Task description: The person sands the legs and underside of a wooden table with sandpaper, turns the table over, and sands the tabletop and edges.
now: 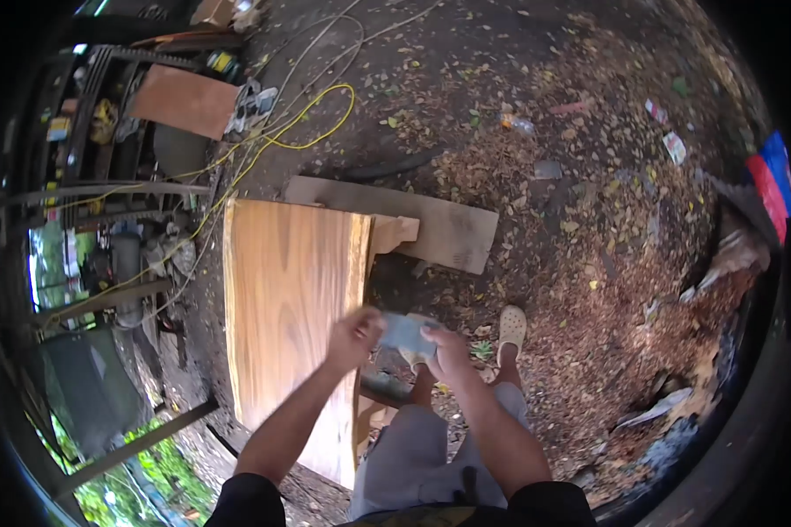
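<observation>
A small grey-blue rectangular sheet stretches between my two hands, in front of my body. My left hand is closed at its left edge, the fingers curled and slightly blurred. On the other side my right hand pinches the sheet's right end, thumb on top. Just beneath and left of my left hand lies a wide wooden slab with brown grain and a pale, rough edge. The sheet is held beyond the slab's right edge, over the ground. What the sheet is made of I cannot make out.
A wooden support juts from under the slab, beside a grey-brown board on the ground. A yellow cord loops at upper left near a reddish-brown panel. Dry leaves cover the ground to the right.
</observation>
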